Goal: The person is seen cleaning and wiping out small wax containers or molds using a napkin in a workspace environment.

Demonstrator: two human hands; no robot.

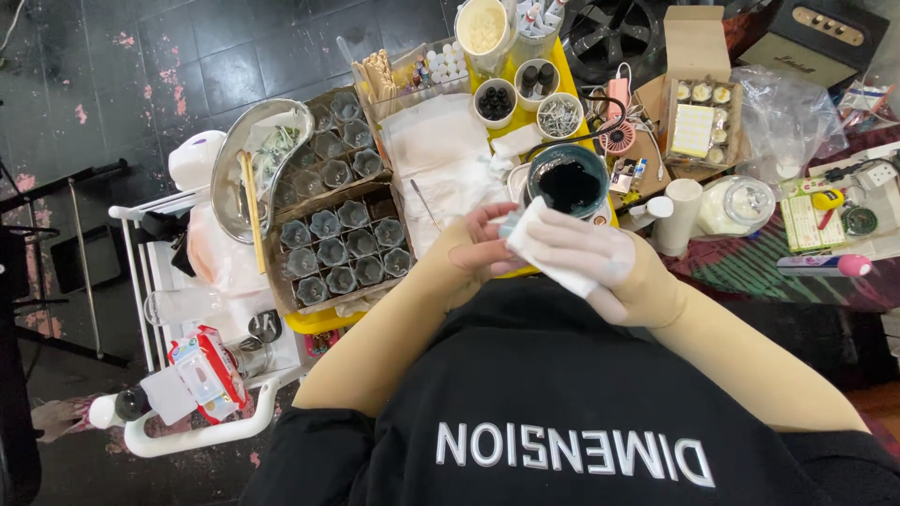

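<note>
Gripping a white wipe (553, 260) in the right hand (586, 253), pressing it against the curled left hand (478, 248), just near of a dark-filled bowl (568, 180) on the yellow tray (323, 321).

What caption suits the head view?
Two hands, left hand and right hand, hold a white wipe above a dark bowl.

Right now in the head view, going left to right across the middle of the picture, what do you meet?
White cart rail → metal kidney dish → tray of small dark cups → left hand → white wipe under the right hand → white cylinder cup → clear lidded jar → pink-tipped tool.
</note>
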